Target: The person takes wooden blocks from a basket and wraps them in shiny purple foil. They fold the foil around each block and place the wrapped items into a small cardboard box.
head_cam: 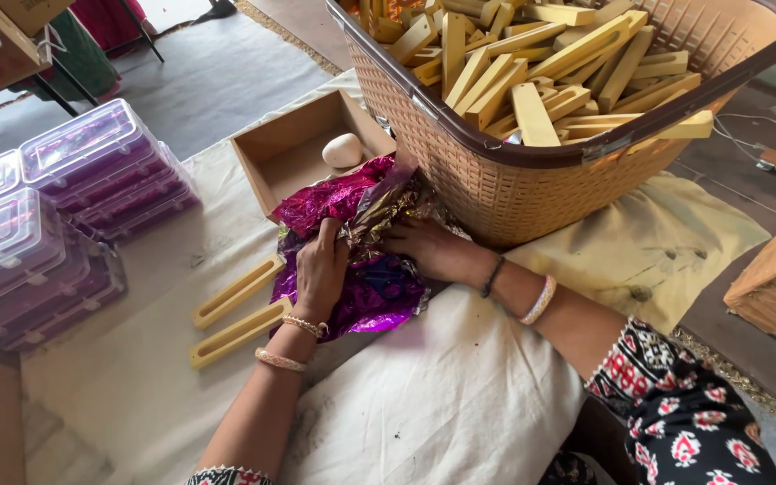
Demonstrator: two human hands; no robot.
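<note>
**Wrapping with crinkled foil**

Pressing down, the left hand (319, 269) and right hand (431, 250) both close their grip on crumpled magenta metallic foil (372, 289), which lies on the white cloth (136, 377) just beside a brown woven plastic basket (496, 193) of yellow wooden pieces (532, 115).

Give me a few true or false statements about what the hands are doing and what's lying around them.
1. Both hands, left hand and right hand, grip the crinkled magenta foil sheet. True.
2. The woven plastic basket holds red balls. False: yellow wooden blocks.
3. A white egg-shaped object lies in the open wooden box. True.
4. Two slotted yellow wooden bars lie inside the basket. False: on the cloth, beside the left hand.
</note>
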